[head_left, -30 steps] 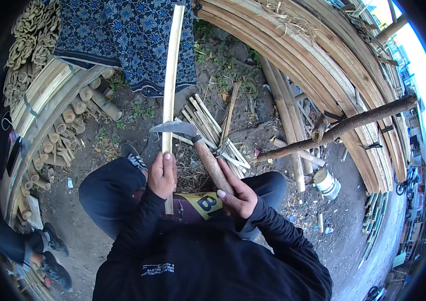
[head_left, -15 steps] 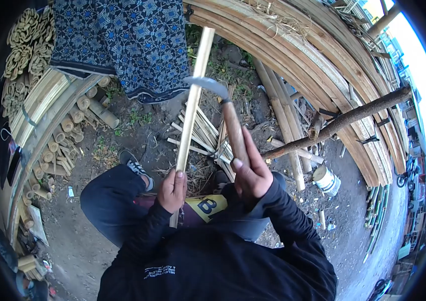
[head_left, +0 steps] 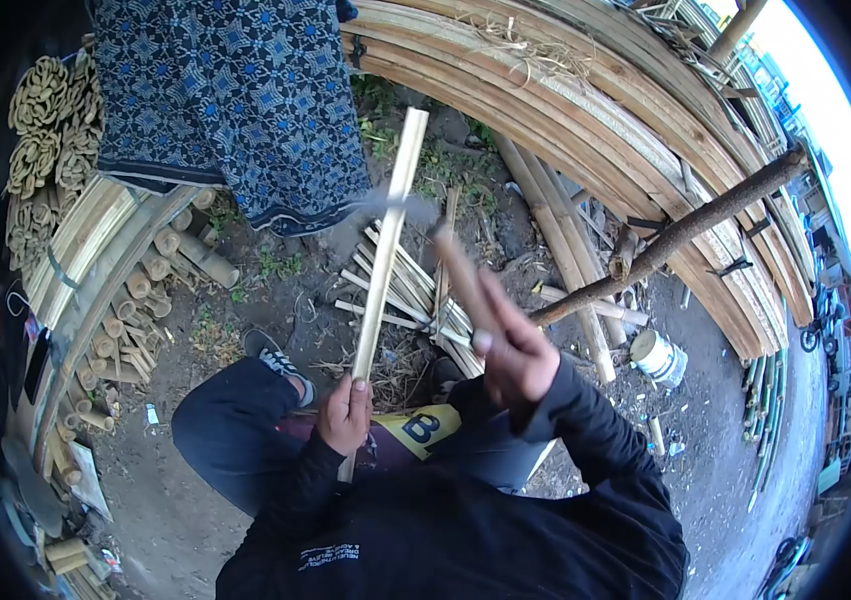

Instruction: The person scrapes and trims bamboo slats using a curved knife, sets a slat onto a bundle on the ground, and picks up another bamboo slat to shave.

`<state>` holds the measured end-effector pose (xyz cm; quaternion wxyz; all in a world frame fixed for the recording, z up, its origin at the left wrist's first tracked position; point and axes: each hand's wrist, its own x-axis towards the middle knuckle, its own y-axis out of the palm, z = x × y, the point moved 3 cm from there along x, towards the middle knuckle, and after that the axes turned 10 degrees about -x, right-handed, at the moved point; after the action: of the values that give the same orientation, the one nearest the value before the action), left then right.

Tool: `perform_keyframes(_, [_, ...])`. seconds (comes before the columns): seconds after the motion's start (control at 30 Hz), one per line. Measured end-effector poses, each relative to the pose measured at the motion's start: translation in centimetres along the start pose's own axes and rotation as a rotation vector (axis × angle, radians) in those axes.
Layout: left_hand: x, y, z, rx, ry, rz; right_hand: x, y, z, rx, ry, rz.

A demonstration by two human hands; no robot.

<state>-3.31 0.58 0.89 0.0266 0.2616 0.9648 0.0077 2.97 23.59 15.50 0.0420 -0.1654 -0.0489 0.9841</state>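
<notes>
My left hand is closed around the lower part of a long, pale bamboo strip, which points up and away from me. In my right hand is the wooden handle of a sickle. Its curved metal blade is smeared by motion and crosses the upper part of the strip. Whether the blade touches the strip I cannot tell. Beyond my hands, a loose bundle of thin slats lies on the ground by my foot. The strip's lower end passes under my left hand toward my lap.
Patterned blue cloth hangs at upper left, above stacked bamboo poles. Long planks fill the upper right, with a dark wooden pole jutting in front. A white bucket sits on the dirt at right.
The hands and strip appear lower in the picture, and the surroundings have shifted slightly too. The sickle and right hand, sharp before, are blurred now. Both hands keep their hold.
</notes>
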Motion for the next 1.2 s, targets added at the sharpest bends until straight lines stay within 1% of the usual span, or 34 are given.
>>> perform_keyframes(0.03, [-0.3,0.3,0.5,-0.001,-0.004,0.01,1.0,-0.3,0.1,0.091,-0.084,-0.148])
perform_keyframes(0.1, [-0.1,0.3,0.5,0.005,0.024,0.002,0.1,-0.1,0.5,0.038,0.006,-0.119])
perform_keyframes(0.13, [-0.1,0.1,0.1,0.013,0.04,0.001,-0.1,0.3,-0.9,-0.117,-0.155,0.028])
perform_keyframes(0.17, [-0.3,-0.3,-0.2,-0.034,-0.037,-0.021,-0.2,0.6,-2.3,-0.273,-0.313,0.174])
perform_keyframes(0.2, [-0.3,-0.6,-0.3,-0.083,-0.118,-0.04,-1.0,0.7,-0.8,-0.184,-0.185,0.209])
perform_keyframes(0.23, [-0.1,-0.5,-0.1,-0.08,-0.117,-0.037,-0.6,0.5,0.2,-0.181,-0.188,0.205])
perform_keyframes(0.3, [-0.3,0.2,0.1,0.073,0.156,0.03,0.5,-1.7,1.2,0.03,-0.009,-0.17])
perform_keyframes(0.33, [-0.2,0.5,0.2,0.074,0.151,0.036,1.2,-1.9,1.3,0.144,-0.085,-0.255])
perform_keyframes(0.37, [-0.1,0.5,-0.1,0.081,0.161,0.041,0.9,-1.9,0.4,0.149,-0.096,-0.26])
perform_keyframes(0.43, [0.1,-0.2,-0.5,0.032,0.086,-0.044,-0.3,-0.3,-0.9,-0.342,-0.353,0.077])
perform_keyframes(0.47, [-0.1,-0.7,-0.3,0.034,0.001,-0.046,-0.5,0.0,-1.2,-0.266,-0.311,0.165])
perform_keyframes(0.5, [0.2,-0.7,-0.3,0.035,0.002,-0.042,-0.4,-0.1,-0.2,-0.264,-0.312,0.16])
perform_keyframes(0.57, [-0.1,0.0,-0.1,0.079,0.066,0.011,0.2,-1.9,1.7,0.068,-0.008,-0.171])
perform_keyframes(0.6, [-0.5,0.3,0.2,0.077,0.06,0.017,1.3,-2.6,1.3,0.141,-0.091,-0.253])
perform_keyframes(0.63, [-0.5,0.5,0.3,0.045,0.017,0.012,0.9,-2.3,0.6,0.145,-0.096,-0.255])
perform_keyframes(0.67, [-0.1,0.3,0.4,0.015,-0.015,0.002,0.1,-1.3,0.1,0.021,-0.16,-0.134])
perform_keyframes(0.7, [0.2,0.0,0.8,0.019,-0.001,-0.002,-0.3,-0.5,-0.5,-0.109,-0.222,-0.012])
perform_keyframes(0.73, [0.2,-0.4,1.3,0.052,0.041,-0.007,-0.1,0.1,-0.9,-0.242,-0.352,0.137])
perform_keyframes(0.77, [0.2,-0.5,1.8,0.083,0.075,-0.01,0.5,-0.5,-1.2,-0.242,-0.355,0.137])
perform_keyframes(0.83, [-0.2,0.1,1.3,0.111,0.022,0.043,2.1,-2.9,-0.1,0.018,-0.164,-0.161])
perform_keyframes(0.87, [-0.4,0.5,1.1,0.14,-0.016,0.09,2.9,-3.5,1.2,0.033,-0.175,-0.32])
perform_keyframes(0.9, [-0.6,0.9,1.1,0.143,-0.012,0.095,2.9,-3.9,1.6,0.067,-0.177,-0.305])
perform_keyframes(0.97, [-0.9,0.9,0.6,0.326,0.262,0.004,1.6,-2.6,1.6,0.083,-0.22,-0.293])
perform_keyframes(1.0, [-1.3,0.6,1.7,0.294,0.223,0.006,1.9,-3.4,1.3,0.078,-0.299,-0.258])
perform_keyframes(1.03, [-1.1,0.4,1.2,0.299,0.226,0.009,1.6,-4.7,1.7,0.111,-0.149,-0.221])
perform_keyframes(1.1, [-1.6,0.4,0.7,0.254,0.167,-0.001,3.8,-7.5,0.4,0.227,-0.091,-0.305])
perform_keyframes(1.13, [-1.3,0.0,1.5,0.262,0.2,-0.031,4.4,-8.3,0.4,0.238,-0.113,-0.454])
perform_keyframes(1.17, [-1.1,-0.6,2.1,0.265,0.199,-0.037,4.3,-8.7,0.5,0.266,-0.197,-0.556])
perform_keyframes(1.2, [-0.3,-1.3,2.4,0.046,0.043,-0.086,3.7,-8.6,0.8,0.272,-0.287,-0.562])
